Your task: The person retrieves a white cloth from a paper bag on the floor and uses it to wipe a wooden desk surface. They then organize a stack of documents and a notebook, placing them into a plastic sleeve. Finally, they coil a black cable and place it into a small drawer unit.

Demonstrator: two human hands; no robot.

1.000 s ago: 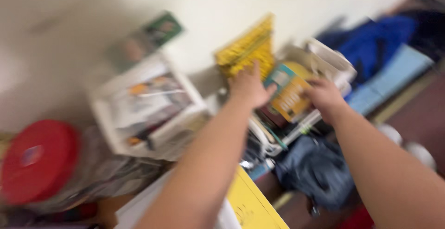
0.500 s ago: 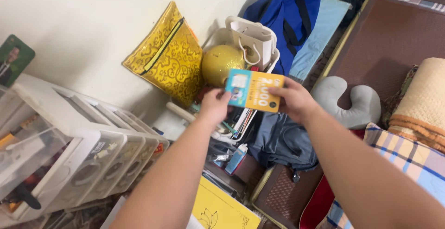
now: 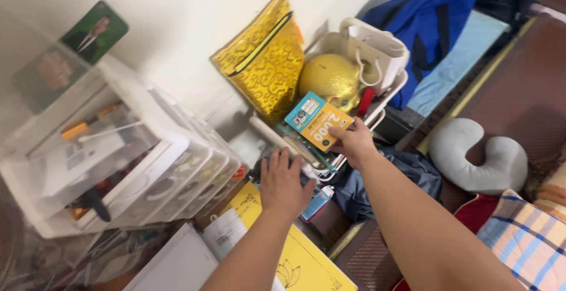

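The right hand (image 3: 352, 144) has hold of a small teal-and-orange book (image 3: 319, 120), the fingers closed on its lower right corner with the thumb on the front cover. The book extends up and to the left of those fingers, its long axis tilted along that same diagonal, and its far end sits just in front of a shiny gold ball (image 3: 330, 79). It hangs over a crowded white rack (image 3: 377, 105) of books and papers, either just touching the stack below or just above it; I cannot tell which.

The left hand (image 3: 284, 182) is lower and nearer the person, palm down with the fingers spread and flat, gripping nothing. Its fingertips rest on dark things at the near edge of the same pile, and the book lies up and to the right of them, close but apart. So the right hand is the one on the book.

Beyond the fingers, a gold brocade pouch (image 3: 262, 58) leans against the wall. Left of the left hand stands a white plastic drawer unit (image 3: 135, 167), and under its wrist lies a yellow folder (image 3: 306, 261). A grey neck pillow (image 3: 477, 155) rests well off to the right.
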